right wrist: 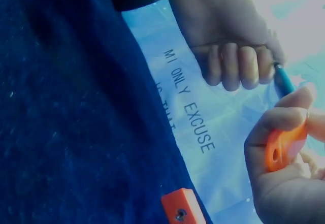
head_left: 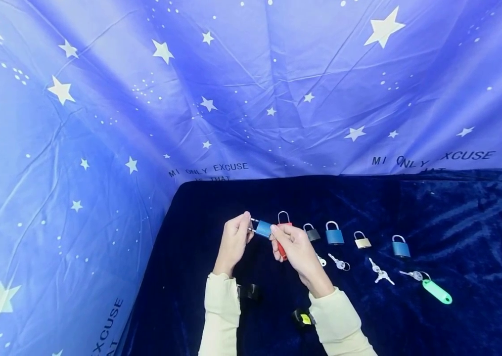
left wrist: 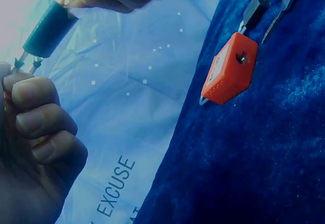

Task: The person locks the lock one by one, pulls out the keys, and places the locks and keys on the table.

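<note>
My left hand (head_left: 233,242) pinches the shackle of a blue padlock (head_left: 263,228), held up on its side above the dark cloth. Both shackle legs show between my left fingers and the lock body (left wrist: 51,31) in the left wrist view. At the body's other end, my right hand (head_left: 297,249) pinches a key, mostly hidden by the fingers. An orange key tag (right wrist: 287,145) hangs within the curled fingers of that hand. Behind the right hand a red padlock (head_left: 284,225) lies on the cloth, partly covered in the head view; its keyhole end shows in the left wrist view.
Rightward along the dark blue cloth (head_left: 478,227) lie a black padlock (head_left: 311,234), a blue one (head_left: 334,236), a brass one (head_left: 362,242) and another blue one (head_left: 401,248). Nearer are key sets (head_left: 381,273) and a green key tag (head_left: 437,291). A starry curtain (head_left: 277,89) hangs behind.
</note>
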`<state>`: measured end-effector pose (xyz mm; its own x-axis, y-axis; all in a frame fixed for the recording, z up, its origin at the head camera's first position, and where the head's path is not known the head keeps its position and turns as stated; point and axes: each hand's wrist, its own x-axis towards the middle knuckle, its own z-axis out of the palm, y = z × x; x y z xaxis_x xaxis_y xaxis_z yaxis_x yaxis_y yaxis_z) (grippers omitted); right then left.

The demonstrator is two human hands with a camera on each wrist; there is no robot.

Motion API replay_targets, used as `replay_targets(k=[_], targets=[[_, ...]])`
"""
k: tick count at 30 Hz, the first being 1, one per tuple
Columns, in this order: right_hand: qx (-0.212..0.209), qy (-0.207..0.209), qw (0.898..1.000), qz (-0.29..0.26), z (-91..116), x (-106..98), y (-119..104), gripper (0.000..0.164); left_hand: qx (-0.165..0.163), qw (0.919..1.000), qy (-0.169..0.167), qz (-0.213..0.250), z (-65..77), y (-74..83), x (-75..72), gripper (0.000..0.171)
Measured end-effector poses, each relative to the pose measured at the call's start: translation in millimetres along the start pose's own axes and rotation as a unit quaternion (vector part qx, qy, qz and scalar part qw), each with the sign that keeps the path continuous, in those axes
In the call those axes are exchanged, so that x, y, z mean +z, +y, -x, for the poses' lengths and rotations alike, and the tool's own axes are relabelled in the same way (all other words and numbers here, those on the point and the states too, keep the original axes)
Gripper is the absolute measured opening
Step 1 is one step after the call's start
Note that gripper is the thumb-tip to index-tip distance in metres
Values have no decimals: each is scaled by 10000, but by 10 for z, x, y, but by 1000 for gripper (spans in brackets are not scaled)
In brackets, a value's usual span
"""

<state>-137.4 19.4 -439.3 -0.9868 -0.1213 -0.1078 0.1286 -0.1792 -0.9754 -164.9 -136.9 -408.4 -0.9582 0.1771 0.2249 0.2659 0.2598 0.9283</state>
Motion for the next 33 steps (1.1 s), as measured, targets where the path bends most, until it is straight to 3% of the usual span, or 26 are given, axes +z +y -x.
replay_targets(k=[8,15,28,33], targets=[[-280,14,9993,240,14,25,-10,47,34,9995,242,-203,11,3,36,48],[-570,-87,9968,550,20,26,-30,43,-36,9961,438,-768,37,64,89,48],[-234,-445,9973,542,84,-81,-181,37,266,9969,47,-740,29,47,180,46],[-64,-894,9952,392,103,-90,-199,39,547,9955,300,-720,51,36,196,45]])
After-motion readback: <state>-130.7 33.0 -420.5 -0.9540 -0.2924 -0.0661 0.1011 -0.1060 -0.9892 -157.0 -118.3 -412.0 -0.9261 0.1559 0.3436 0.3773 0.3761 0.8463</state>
